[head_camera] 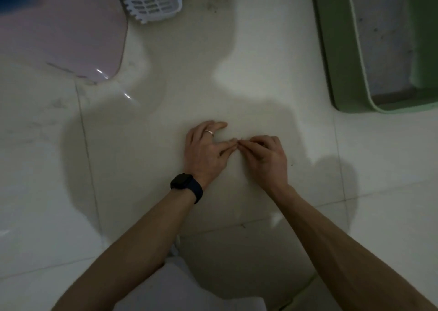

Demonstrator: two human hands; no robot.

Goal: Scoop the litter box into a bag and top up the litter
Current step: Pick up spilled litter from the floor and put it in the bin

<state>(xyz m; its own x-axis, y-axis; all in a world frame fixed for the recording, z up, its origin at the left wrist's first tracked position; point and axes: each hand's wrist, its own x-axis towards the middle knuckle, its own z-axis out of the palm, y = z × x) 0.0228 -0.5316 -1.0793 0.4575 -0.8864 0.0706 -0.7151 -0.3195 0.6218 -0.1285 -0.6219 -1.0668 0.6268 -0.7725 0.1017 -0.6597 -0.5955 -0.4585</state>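
Down on the pale floor (237, 56), from the head camera, the left hand (206, 149) and right hand (265, 154) meet fingertip to fingertip, fingers curled as if pinching something thin. What lies between them, if anything, I cannot tell. The green litter box (331, 49) sits well apart at upper right, and the white slotted scoop (154, 2) lies beside a pink cover (71, 30). If it is a bag edge, small sliding pinches should part the layers.
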